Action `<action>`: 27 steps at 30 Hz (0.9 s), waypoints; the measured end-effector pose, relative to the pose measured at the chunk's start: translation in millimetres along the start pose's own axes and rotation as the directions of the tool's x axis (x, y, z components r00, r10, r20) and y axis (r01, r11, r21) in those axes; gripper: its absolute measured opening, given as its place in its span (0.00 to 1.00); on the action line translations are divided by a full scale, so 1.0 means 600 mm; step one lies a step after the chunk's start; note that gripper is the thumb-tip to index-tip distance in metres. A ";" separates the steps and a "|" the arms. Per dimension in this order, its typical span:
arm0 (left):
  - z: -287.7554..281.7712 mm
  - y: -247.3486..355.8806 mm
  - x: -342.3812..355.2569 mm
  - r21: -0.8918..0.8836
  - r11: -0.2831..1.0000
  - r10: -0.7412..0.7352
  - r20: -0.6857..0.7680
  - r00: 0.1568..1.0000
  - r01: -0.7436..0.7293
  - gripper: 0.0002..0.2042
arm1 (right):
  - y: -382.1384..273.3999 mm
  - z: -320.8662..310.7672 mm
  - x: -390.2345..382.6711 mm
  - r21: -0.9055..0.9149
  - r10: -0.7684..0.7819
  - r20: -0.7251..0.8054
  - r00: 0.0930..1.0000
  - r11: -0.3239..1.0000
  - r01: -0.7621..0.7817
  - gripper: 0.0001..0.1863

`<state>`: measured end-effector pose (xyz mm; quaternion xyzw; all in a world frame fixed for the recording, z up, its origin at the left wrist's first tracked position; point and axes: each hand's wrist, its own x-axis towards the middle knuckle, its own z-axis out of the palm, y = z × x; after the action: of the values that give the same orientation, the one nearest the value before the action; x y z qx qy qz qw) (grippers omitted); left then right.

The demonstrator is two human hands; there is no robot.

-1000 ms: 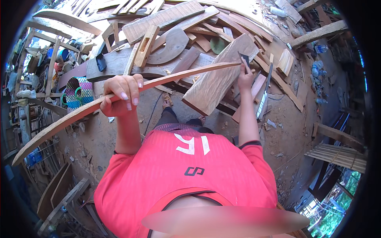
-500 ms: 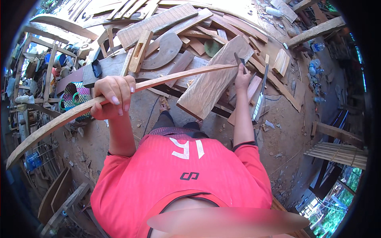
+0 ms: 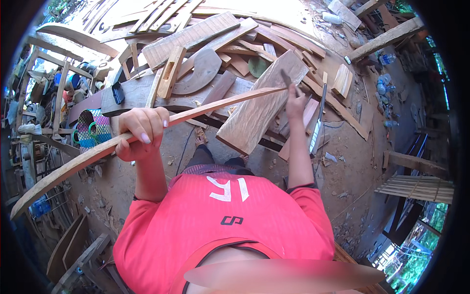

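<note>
My left hand [image 3: 143, 131] is wrapped round a long, slightly bowed wooden strip [image 3: 205, 108], thumb underneath and fingers over the top. The strip slants from low at the left up to a wide pale plank [image 3: 259, 105], its far end lying over the plank's face. Close to that end, my right hand [image 3: 295, 105] is closed on a short dark-bladed tool [image 3: 286, 78]. Motion blurs the blade, and its exact kind is hard to make out. The plank lies tilted on the wood heap, its near end toward my legs.
Offcuts and boards pile up ahead, including a mortised wooden block [image 3: 171, 71] and a curved grey piece [image 3: 203, 71]. A long saw-like blade [image 3: 317, 128] lies right of my right forearm. A woven basket [image 3: 93, 127] stands at the left; plastic bottles [image 3: 384, 84] lie at the right.
The tool in my right hand has swung, its blade shifting left and blurring. The strip stays in my left hand, its far end slightly lower in view. The whole view has shifted a little.
</note>
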<state>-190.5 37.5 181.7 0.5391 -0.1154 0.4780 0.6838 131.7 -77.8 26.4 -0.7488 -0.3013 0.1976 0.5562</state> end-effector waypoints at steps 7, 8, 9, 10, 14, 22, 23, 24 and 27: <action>0.008 0.002 0.015 0.003 1.000 -0.010 -0.033 0.999 0.011 0.15 | -0.058 0.057 -0.097 0.178 -0.471 -0.024 0.882 0.866 0.468 0.15; 0.002 0.004 0.012 0.002 1.000 -0.012 -0.030 0.999 0.012 0.15 | -0.017 0.045 -0.076 0.150 -0.127 -0.043 0.991 0.980 0.132 0.19; -0.007 0.004 0.008 -0.024 1.000 -0.015 -0.056 0.998 0.013 0.15 | 0.021 0.025 -0.045 0.026 -0.070 -0.107 0.992 0.997 0.073 0.20; -0.011 0.002 0.004 -0.055 0.998 -0.020 -0.081 0.997 0.015 0.15 | 0.060 0.003 -0.012 -0.097 -0.020 -0.180 0.983 0.995 0.003 0.22; -0.007 -0.007 -0.002 -0.033 0.999 -0.013 -0.060 0.998 0.011 0.15 | 0.011 0.010 -0.005 -0.108 -0.045 -0.092 0.995 0.994 0.035 0.17; -0.017 -0.007 0.000 -0.040 0.999 -0.013 0.012 1.000 0.013 0.16 | 0.010 0.043 -0.059 -0.031 -0.128 -0.180 0.975 0.992 0.124 0.14; -0.024 -0.009 -0.008 -0.049 0.999 -0.007 0.017 1.000 0.007 0.18 | 0.028 0.024 -0.040 -0.056 -0.042 -0.175 0.984 0.998 0.033 0.16; -0.025 -0.011 -0.017 -0.052 0.999 -0.005 0.019 1.000 0.006 0.18 | 0.044 -0.001 -0.027 -0.084 0.046 -0.179 0.983 0.995 -0.062 0.17; -0.015 -0.013 -0.029 -0.183 0.982 0.003 -0.216 0.976 -0.043 0.27 | 0.091 -0.047 -0.021 -0.094 0.083 -0.182 0.980 0.990 -0.102 0.21</action>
<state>-196.5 36.0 161.4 0.4167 -0.0914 0.5284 0.7340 153.0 -117.6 -17.8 -0.8044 -0.2252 0.1400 0.5316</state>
